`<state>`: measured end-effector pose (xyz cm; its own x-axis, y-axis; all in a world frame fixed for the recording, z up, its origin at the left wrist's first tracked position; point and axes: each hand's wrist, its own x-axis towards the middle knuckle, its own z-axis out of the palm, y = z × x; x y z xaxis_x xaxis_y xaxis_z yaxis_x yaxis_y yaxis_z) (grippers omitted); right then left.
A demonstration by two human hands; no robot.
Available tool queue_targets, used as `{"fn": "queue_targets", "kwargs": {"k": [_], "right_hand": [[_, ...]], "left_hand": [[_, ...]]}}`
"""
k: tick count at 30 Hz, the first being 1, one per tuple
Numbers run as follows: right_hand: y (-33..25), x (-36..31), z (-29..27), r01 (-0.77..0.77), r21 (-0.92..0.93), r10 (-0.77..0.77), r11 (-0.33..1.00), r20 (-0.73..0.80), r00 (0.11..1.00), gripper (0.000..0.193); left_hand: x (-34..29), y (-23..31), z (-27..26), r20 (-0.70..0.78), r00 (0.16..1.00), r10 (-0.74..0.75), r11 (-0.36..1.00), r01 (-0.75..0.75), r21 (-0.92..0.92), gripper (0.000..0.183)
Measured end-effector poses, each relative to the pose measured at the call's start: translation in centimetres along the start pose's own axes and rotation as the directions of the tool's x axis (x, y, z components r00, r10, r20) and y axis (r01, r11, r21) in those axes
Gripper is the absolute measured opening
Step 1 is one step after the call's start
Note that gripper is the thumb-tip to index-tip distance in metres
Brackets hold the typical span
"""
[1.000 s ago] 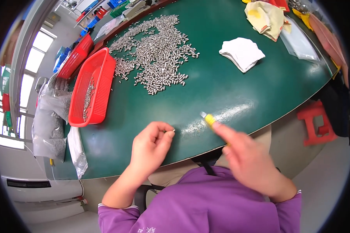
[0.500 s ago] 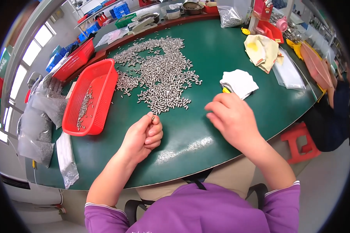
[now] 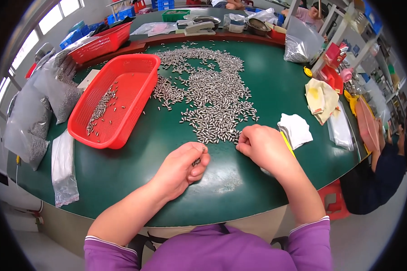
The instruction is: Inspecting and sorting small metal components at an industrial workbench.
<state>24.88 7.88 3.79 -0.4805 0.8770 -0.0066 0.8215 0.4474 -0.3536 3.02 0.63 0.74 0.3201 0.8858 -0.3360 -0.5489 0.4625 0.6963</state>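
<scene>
Some metal pins [image 3: 196,161] sit in the left hand [image 3: 177,169], fingers curled; pick singly with the right hand [image 3: 263,145], opening and hold unclear

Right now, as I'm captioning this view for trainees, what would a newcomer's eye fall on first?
Probably the broad heap of small silvery metal cylinders, spread over the middle of the dark-green tabletop. Just left of it stands the bright red perforated plastic basket, with some similar pieces inside. Nearer the wearer, the bare left hand holds small metal pieces, and the bare right hand is by the heap's near edge.
</scene>
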Motion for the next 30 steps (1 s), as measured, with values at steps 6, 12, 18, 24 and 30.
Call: {"fn": "queue_targets", "kwargs": {"k": [6, 12, 18, 24, 30], "right_hand": [[-2.0, 0.7, -0.9, 0.221, 0.286, -0.183, 0.932, -0.155, 0.971, 0.011], [-1.3, 0.6, 2.9, 0.26, 0.67, -0.201, 0.695, -0.166, 0.965, 0.014], [-1.6, 0.5, 2.9, 0.297, 0.681, -0.209, 0.669, -0.211, 0.955, 0.017], [-1.6, 0.7, 3.3, 0.517, 0.429, -0.36, 0.741, -0.397, 0.844, 0.028], [-1.7, 1.1, 3.2, 0.714, 0.134, -0.571, 0.687, -0.509, 0.645, 0.042]], "left_hand": [[0.6, -0.3, -0.3, -0.003, 1.0, 0.026, 0.999, -0.026, -0.036, 0.011], [0.7, -0.5, -0.3, -0.009, 0.996, 0.09, 0.995, -0.091, -0.051, 0.009], [0.4, -0.6, -0.6, 0.009, 0.999, 0.05, 0.998, -0.05, -0.049, 0.011], [0.4, -0.7, -0.3, 0.069, 0.997, -0.023, 1.0, 0.024, -0.012, 0.014], [0.4, -0.5, -0.2, 0.062, 0.997, -0.038, 0.999, 0.04, -0.037, 0.015]]}}
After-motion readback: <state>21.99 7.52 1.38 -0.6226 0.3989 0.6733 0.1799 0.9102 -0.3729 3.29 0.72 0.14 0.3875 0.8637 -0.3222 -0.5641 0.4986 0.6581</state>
